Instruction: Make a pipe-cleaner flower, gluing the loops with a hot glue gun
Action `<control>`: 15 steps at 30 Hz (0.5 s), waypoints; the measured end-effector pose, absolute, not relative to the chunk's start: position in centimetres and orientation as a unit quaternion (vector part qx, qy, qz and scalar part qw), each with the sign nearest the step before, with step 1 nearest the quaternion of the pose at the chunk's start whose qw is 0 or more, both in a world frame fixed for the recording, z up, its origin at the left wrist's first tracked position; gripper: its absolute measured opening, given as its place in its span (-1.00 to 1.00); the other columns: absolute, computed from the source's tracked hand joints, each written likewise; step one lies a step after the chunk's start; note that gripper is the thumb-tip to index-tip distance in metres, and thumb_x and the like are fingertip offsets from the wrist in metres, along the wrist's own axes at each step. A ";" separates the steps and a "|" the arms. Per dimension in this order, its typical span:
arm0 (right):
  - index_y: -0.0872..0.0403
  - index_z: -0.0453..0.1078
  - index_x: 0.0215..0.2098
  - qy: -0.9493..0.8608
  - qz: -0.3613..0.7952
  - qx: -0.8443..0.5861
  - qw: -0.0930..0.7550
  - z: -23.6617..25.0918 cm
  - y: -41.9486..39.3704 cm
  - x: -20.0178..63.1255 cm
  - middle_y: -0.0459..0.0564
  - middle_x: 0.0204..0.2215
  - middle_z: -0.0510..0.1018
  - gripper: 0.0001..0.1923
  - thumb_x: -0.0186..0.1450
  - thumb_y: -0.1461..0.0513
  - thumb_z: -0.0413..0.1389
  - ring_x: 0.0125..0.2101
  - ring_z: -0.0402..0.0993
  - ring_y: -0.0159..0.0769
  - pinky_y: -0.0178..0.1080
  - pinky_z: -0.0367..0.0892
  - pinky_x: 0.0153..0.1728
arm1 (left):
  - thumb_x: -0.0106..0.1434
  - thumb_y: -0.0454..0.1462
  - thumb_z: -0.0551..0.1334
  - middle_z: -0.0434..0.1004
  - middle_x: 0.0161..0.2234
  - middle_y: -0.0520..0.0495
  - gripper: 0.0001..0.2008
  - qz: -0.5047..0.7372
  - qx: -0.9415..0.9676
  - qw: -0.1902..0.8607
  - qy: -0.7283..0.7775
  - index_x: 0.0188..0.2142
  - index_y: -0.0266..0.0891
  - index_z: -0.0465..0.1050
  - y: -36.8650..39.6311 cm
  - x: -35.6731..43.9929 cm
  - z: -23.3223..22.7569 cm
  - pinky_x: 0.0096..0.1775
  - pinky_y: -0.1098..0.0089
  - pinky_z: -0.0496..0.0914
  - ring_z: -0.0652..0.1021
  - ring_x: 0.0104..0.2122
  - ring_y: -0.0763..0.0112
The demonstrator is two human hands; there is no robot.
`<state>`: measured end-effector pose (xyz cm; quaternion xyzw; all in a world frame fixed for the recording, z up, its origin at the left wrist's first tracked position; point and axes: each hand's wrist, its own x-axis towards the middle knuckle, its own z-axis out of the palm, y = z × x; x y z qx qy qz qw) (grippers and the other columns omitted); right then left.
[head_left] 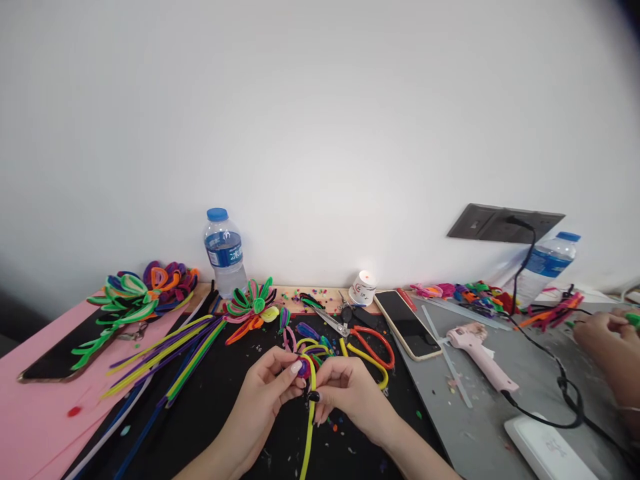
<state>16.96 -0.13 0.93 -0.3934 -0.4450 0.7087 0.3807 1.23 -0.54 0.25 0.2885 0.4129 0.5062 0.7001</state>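
My left hand (pixel 278 381) pinches a small flower of bent pipe cleaners (pixel 302 365), with purple, pink and yellow-green loops, near the middle of the black mat (pixel 225 413). Close beside it, my right hand (pixel 347 393) has its fingers closed on a yellow pipe cleaner (pixel 309 440), which runs past the flower and hangs down toward me. The fingertips hide where the two meet. Just beyond my hands lie orange-handled scissors (pixel 373 343), spread apart, and a bent yellow pipe cleaner (pixel 377 375).
Pipe-cleaner flowers (pixel 257 303) and loose pipe cleaners (pixel 165 353) lie left. A water bottle (pixel 225 257), paper cup (pixel 363 288) and phone (pixel 407 325) stand or lie at the back. On the right are a glue gun (pixel 483 360), its cord, a white box (pixel 547 447) and another person's hand (pixel 607 343).
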 end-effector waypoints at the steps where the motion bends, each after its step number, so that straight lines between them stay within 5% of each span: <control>1: 0.20 0.39 -0.54 -0.449 0.705 -0.393 0.383 0.9 -0.1 16.9 -0.09 -0.71 0.50 -0.81 -0.03 0.27 0.30 -0.69 0.45 -0.40 -0.36 0.39 -0.61 | 0.00 -0.27 0.36 0.44 -0.51 0.09 -0.82 0.503 0.285 0.706 0.409 -0.43 -0.26 0.39 -0.6 1.2 0.2 -0.43 0.53 0.36 0.44 -0.52 0.58; 15: 0.12 0.29 -0.52 -0.502 0.651 -0.410 0.396 0.4 -0.2 16.9 -0.22 -0.67 0.37 -0.80 -0.03 0.36 0.25 -0.70 0.26 -0.51 -0.41 0.23 -0.64 | -0.02 -0.25 0.38 0.25 -0.64 0.20 -0.80 0.483 0.226 0.753 0.386 -0.43 -0.24 0.40 -1.0 1.8 0.0 -0.61 0.61 0.08 0.17 -0.70 0.74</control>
